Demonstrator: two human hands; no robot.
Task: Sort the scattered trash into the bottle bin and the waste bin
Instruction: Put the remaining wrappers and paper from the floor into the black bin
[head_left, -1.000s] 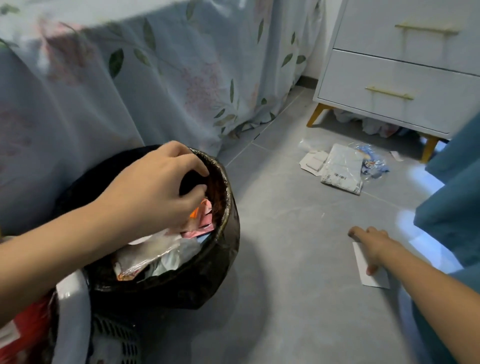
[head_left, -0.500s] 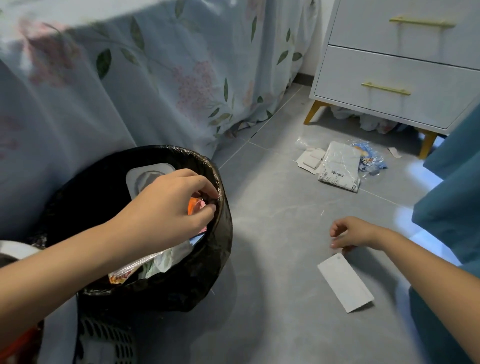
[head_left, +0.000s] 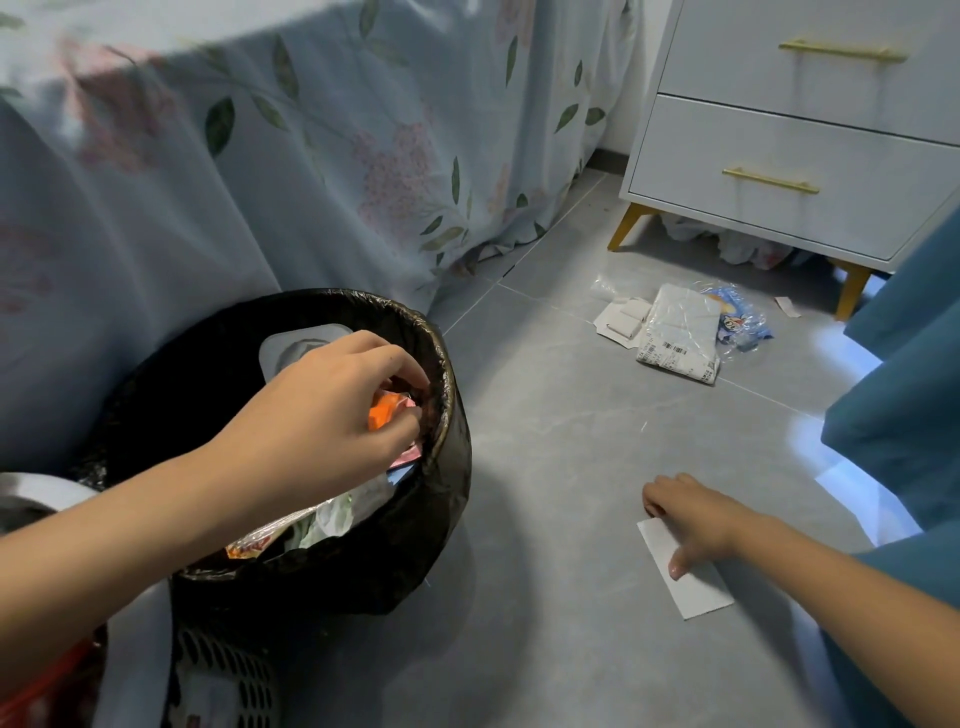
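The black-lined waste bin (head_left: 447, 499) stands at the lower left, holding wrappers and a white lid. My left hand (head_left: 322, 421) reaches over it, fingers pinched at the inner right rim, with an orange wrapper (head_left: 383, 410) showing between thumb and fingers. A white paper slip (head_left: 685, 582) lies flat on the grey floor. My right hand (head_left: 691, 514) presses on its far end, fingers curled and thumb spread. Further off lie a white mailer bag (head_left: 680, 332), cardboard pieces (head_left: 621, 317) and a blue plastic wrapper (head_left: 740, 319).
A white perforated basket (head_left: 223, 675) sits against the waste bin at the bottom left. A floral bedcover (head_left: 311, 156) hangs behind the bins. A white nightstand (head_left: 779, 156) on gold legs stands at the back right, and a teal curtain (head_left: 909, 389) hangs on the right.
My right hand came back down onto the white slip after lifting off it; the slip had slid and turned on the floor. My left hand has stayed at the bin's rim.
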